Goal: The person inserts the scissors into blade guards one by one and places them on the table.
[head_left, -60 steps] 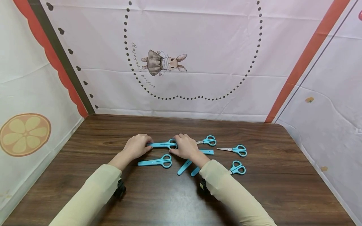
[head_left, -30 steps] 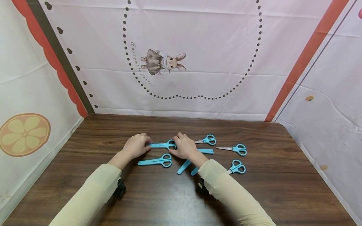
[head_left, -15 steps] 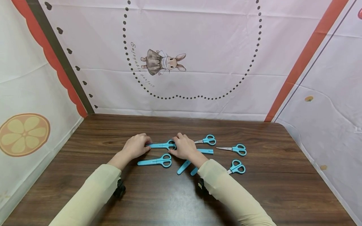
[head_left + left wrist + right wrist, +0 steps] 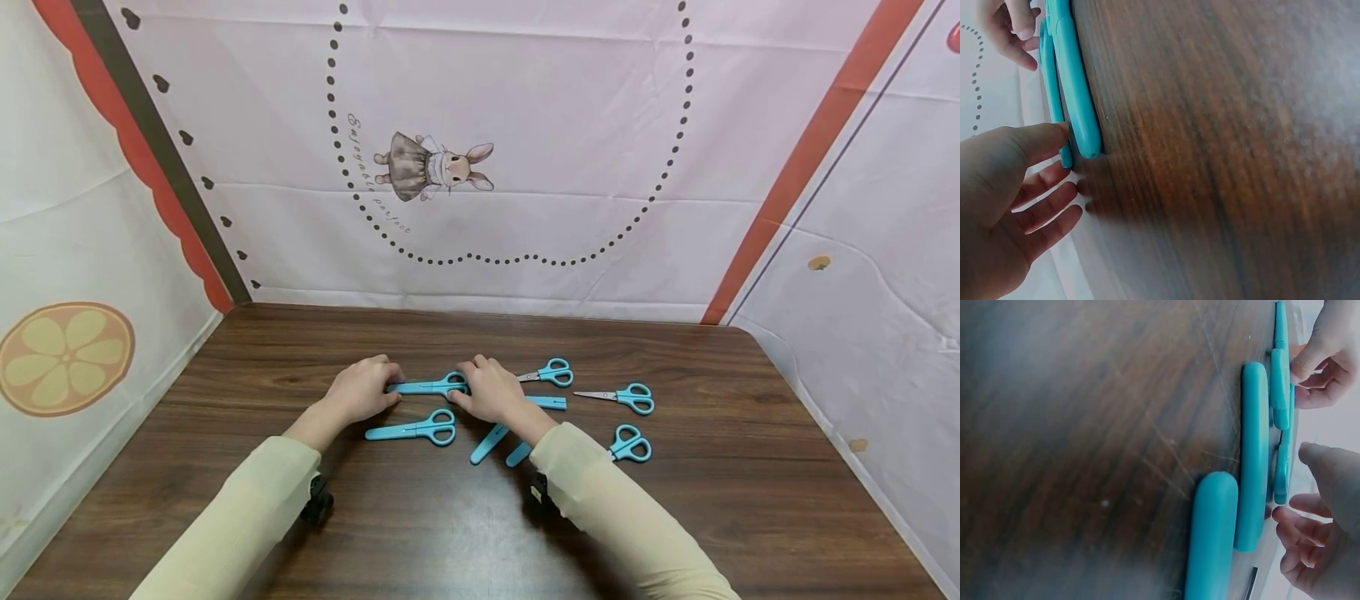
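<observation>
At the centre of the table lies a pair of blue scissors in a blue sheath. My left hand pinches the sheath's tip between thumb and index finger, its other fingers spread in the left wrist view. Beside the handle loops is my right hand; in the right wrist view its thumb and fingers stand apart around the handle end, with no grip visible. A second sheathed pair of scissors lies nearer me, parallel to the first.
Several loose blue sheaths, one partly under my right wrist, lie right of centre. Three unsheathed scissors lie farther right, one pair with its blades mostly hidden by my sleeve. A printed cloth hangs behind the wooden table.
Both hands have stayed at the same scissors, the left at the sheath tip, the right at the handles. The right thumb has shifted slightly. The other scissors and sheaths have not moved.
</observation>
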The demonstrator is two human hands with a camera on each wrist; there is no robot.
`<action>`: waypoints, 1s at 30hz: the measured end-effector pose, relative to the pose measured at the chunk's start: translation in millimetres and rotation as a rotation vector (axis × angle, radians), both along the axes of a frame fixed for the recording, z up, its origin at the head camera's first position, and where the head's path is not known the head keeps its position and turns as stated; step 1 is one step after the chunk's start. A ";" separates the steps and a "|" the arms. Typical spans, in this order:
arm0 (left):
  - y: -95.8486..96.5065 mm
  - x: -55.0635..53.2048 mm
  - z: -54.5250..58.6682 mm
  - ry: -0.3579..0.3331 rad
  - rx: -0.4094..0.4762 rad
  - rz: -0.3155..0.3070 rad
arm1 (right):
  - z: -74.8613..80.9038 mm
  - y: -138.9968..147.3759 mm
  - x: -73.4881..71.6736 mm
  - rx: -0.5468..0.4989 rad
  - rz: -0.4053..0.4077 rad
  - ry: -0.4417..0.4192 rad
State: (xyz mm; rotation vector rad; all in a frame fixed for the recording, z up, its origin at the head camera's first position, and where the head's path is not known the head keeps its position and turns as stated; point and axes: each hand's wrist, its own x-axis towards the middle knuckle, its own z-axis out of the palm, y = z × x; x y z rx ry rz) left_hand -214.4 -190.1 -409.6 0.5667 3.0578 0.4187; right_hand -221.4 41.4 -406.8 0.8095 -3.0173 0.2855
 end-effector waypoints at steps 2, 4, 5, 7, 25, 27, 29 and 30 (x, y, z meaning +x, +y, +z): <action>0.0 0.2 0.3 -0.002 0.001 0.000 | 0.4 1.1 0.4 -0.012 0.002 0.005; -0.3 0.2 0.2 -0.004 0.003 0.000 | 0.7 2.2 0.9 -0.023 0.008 0.017; -0.6 0.2 0.0 -0.004 0.004 -0.001 | 0.9 2.9 1.0 -0.032 0.012 0.025; -1.2 -0.1 -0.4 0.001 0.004 -0.006 | 1.8 4.3 1.7 -0.055 0.021 0.044; 8.4 9.0 9.4 0.139 0.060 -0.063 | 10.8 29.9 0.6 -0.184 0.096 0.262; 10.6 10.9 11.3 0.143 0.063 -0.071 | 10.8 34.8 0.0 -0.185 0.097 0.277; 13.1 13.1 13.4 0.144 0.069 -0.077 | 10.1 40.1 -1.0 -0.186 0.099 0.295; 14.0 14.2 14.2 0.145 0.073 -0.080 | 9.9 42.8 -1.4 -0.187 0.102 0.304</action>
